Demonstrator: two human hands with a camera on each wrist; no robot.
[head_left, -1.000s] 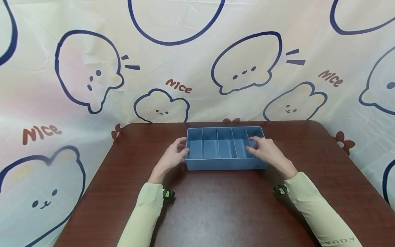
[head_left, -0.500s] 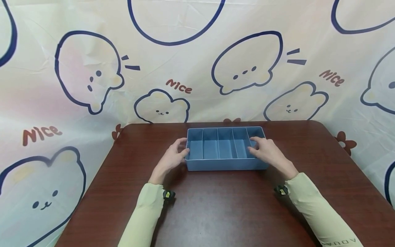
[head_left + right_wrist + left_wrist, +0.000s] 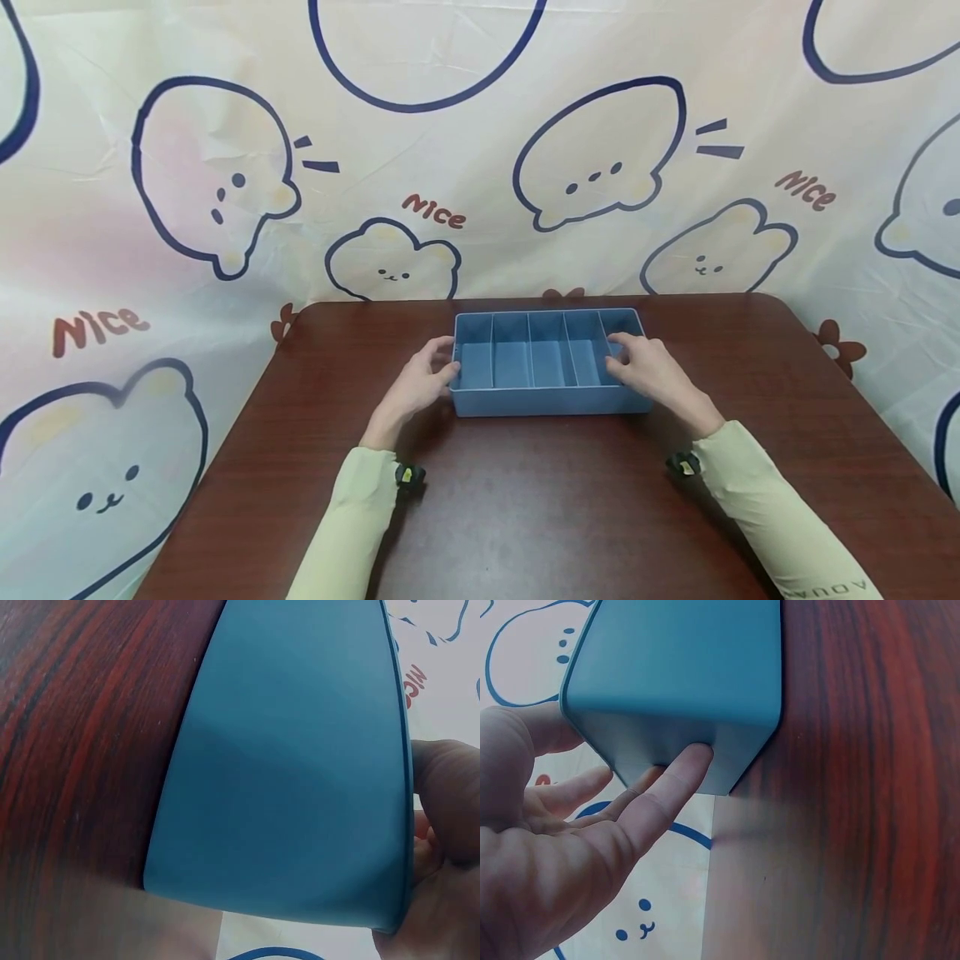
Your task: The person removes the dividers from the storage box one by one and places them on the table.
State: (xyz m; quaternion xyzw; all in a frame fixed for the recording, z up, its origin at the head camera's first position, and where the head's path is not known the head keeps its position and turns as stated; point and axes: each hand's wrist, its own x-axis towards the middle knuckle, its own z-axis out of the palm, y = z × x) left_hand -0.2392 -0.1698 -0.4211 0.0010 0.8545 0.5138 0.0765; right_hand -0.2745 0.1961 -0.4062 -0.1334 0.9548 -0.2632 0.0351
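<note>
A blue plastic box with several compartments (image 3: 551,400) stands on the brown table, its open top facing up. At its left end is my left hand (image 3: 411,385). In the left wrist view, the nearly straight fingers (image 3: 664,799) touch the outside of the end wall, and the thumb lies by the rim. My right hand (image 3: 660,371) grips the right end, with thumb and forefinger reaching over the rim above the last compartment. In the right wrist view, the front wall (image 3: 292,757) hides part of that hand (image 3: 450,817). The visible compartments hold nothing.
The wooden tabletop (image 3: 555,508) reaches toward me in front of the box. Behind and beside the table hangs a pale cloth (image 3: 480,158) with cartoon bears. Both forearms wear light green sleeves, with a dark device at each wrist.
The right thumb has shifted very slightly to the right over the end compartment. Otherwise the box and both hands stay in place.
</note>
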